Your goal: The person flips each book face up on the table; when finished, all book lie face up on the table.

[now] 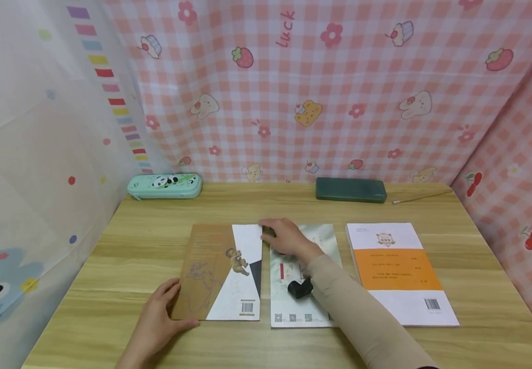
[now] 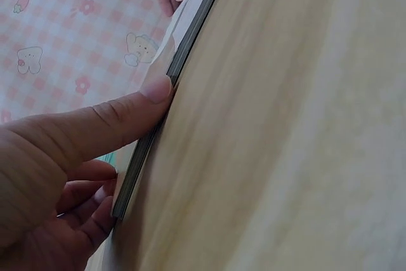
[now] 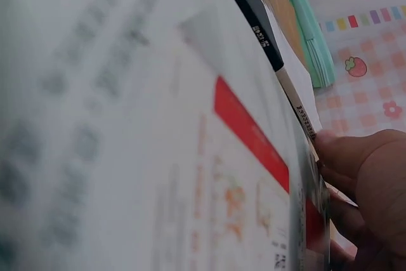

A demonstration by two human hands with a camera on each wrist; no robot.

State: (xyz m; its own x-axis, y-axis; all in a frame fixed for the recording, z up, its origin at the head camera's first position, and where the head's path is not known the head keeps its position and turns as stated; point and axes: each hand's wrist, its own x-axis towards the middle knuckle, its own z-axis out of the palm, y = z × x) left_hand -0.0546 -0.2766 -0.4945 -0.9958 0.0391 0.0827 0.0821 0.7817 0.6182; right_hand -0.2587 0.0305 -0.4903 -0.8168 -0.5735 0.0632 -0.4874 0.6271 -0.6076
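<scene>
A brown and white book [image 1: 222,279] with a small figure and a barcode on its cover lies flat on the table. My left hand [image 1: 157,315] holds its near left corner, thumb against the near edge and fingers along the left side. The left wrist view shows the thumb [image 2: 143,96] on the page edges. At the far right corner of that book, my right hand [image 1: 289,238] grips with thumb and fingertips. In the right wrist view, the thumb [image 3: 349,150] touches the spine. Beneath the right forearm lies a pale green book [image 1: 289,302], partly hidden.
To the right lies a white and orange book [image 1: 400,269]. Along the back of the table stand a mint panda pencil case [image 1: 164,186], a dark green case [image 1: 351,189] and a thin stick [image 1: 420,197]. Patterned cloths hang behind and at both sides. A black device [image 1: 299,288] sits by the right wrist.
</scene>
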